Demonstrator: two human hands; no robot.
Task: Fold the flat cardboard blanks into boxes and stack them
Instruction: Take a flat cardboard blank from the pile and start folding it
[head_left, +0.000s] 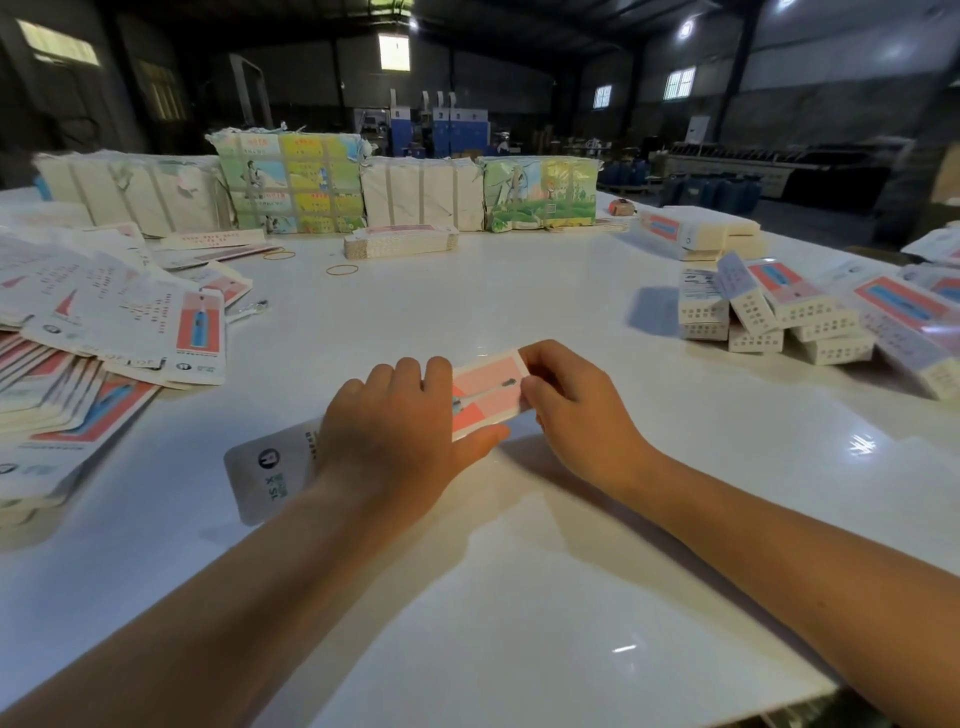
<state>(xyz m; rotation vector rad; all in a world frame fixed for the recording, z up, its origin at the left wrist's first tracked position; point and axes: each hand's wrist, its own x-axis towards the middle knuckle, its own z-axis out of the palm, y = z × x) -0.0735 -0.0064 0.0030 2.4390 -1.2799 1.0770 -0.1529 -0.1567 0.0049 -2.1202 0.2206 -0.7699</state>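
- Centrally, on the white counter (519, 545), a flat cardboard blank (485, 395) lies under both hands (pink-and-white print, grey end flap sticking out toward the person's left).
- Left hand (400, 431) lies palm-down over the blank's middle, fingers curled over its far edge, thumb along the near edge, so it grips the blank.
- Right hand (576, 410) pinches the blank's right end with curled fingers.
- Loose flat blanks (119, 322) are fanned in a messy heap at the counter's left.
- Folded boxes (779, 317) are piled at the right, some tilted against each other (dotted end panels facing the camera).
- Small banded stack of blanks (400, 241) sits mid-counter, far side.
- Wrapped bundles (291, 182) stand in a row along the far edge.
- Two rubber bands (342, 269) lie near the small stack.
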